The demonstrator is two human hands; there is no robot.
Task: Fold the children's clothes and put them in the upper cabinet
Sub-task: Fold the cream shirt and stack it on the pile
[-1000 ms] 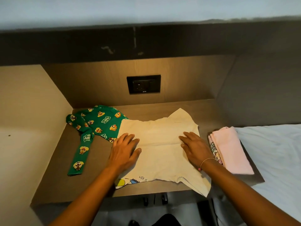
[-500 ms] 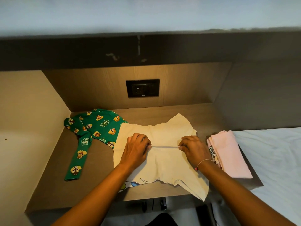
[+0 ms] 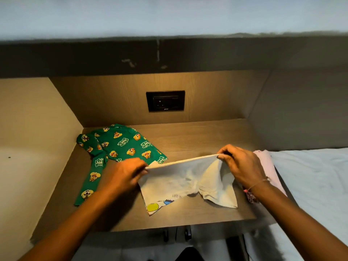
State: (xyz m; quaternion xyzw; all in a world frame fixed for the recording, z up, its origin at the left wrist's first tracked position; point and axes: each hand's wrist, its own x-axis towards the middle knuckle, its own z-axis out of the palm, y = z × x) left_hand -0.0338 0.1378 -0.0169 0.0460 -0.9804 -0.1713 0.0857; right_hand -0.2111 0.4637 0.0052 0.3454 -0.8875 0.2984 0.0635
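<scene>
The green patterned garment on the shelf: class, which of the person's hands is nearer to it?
Left. The left hand sits right beside the green garment, at its near edge; the right hand is across the cream shirt, by the pink stack.

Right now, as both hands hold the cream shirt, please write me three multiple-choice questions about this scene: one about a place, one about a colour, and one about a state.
1. Where does the green patterned garment lie?
A. On the left of the wooden shelf
B. On the white bed
C. Over the wall socket

2. What colour is the folded garment behind the right hand?
A. Blue
B. Pink
C. Black

3. In what state is the cream shirt?
A. Lying flat and untouched
B. Neatly folded on a pile
C. Lifted at its upper edge by both hands

Answers:
1. A: it lies spread at the shelf's left side, beside the left hand.
2. B: pale pink cloth shows past the right wrist.
3. C: each hand pinches one end of the raised edge, while the lower part rests on the shelf.
</scene>
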